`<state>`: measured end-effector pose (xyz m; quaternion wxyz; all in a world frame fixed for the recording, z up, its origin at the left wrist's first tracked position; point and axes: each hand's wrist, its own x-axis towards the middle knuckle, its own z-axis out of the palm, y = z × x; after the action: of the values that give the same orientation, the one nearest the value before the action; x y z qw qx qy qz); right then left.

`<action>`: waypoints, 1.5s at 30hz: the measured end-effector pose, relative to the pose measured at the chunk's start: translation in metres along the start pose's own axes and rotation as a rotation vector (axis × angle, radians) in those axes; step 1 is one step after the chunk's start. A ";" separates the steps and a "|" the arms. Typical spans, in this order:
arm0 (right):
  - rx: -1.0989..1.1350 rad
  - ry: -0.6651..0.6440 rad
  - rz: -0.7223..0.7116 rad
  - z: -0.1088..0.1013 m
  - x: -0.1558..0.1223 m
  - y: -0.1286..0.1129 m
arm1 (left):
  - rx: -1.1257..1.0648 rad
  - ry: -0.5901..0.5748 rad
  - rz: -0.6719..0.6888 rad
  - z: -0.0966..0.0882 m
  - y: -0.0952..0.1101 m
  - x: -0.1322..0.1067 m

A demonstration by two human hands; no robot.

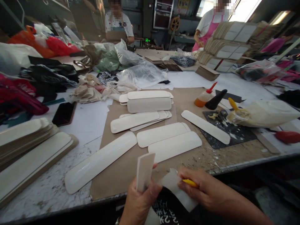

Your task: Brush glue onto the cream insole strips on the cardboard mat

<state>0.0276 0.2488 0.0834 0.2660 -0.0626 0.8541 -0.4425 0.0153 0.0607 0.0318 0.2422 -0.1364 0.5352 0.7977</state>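
My left hand (pixel 142 200) is closed around a pale, flat strip (pixel 144 172) that stands upright at the table's front edge. In my right hand (pixel 197 186) a yellow-handled tool (pixel 190 182) is gripped; its working end is hidden. A thin whitish sheet (pixel 179 193) hangs at the right fingers, and I cannot tell whether they pinch it. Just beyond my hands, several white round-ended strips (pixel 174 146) lie on a brown board (pixel 112 184). One long strip (pixel 100 162) slants across the board's left edge.
Stacks of strips (pixel 35 159) and a phone (pixel 64 114) are at left. To the right stand an orange-filled bottle (pixel 200 99), a black cone-shaped object (pixel 215 100) and a whitish container (pixel 269 112) beside a smeared dark board (pixel 234 134). Two people work across the table.
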 end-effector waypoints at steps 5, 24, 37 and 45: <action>-0.066 -0.049 0.013 -0.001 0.009 -0.004 | 0.197 0.031 -0.001 0.001 0.007 0.001; -0.339 -0.184 0.198 -0.063 0.114 0.014 | 1.268 -0.183 0.918 -0.044 0.015 0.035; -0.325 -0.205 0.190 -0.062 0.127 0.020 | 1.467 -0.231 1.241 -0.043 0.003 0.062; -0.311 -0.228 0.178 -0.063 0.124 0.018 | 1.385 -0.220 1.274 -0.046 0.002 0.063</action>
<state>-0.1079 0.2623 0.0492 0.3862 -0.0766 0.8786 -0.2702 -0.0410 0.0331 -0.0142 -0.1625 0.4314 0.8375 0.2933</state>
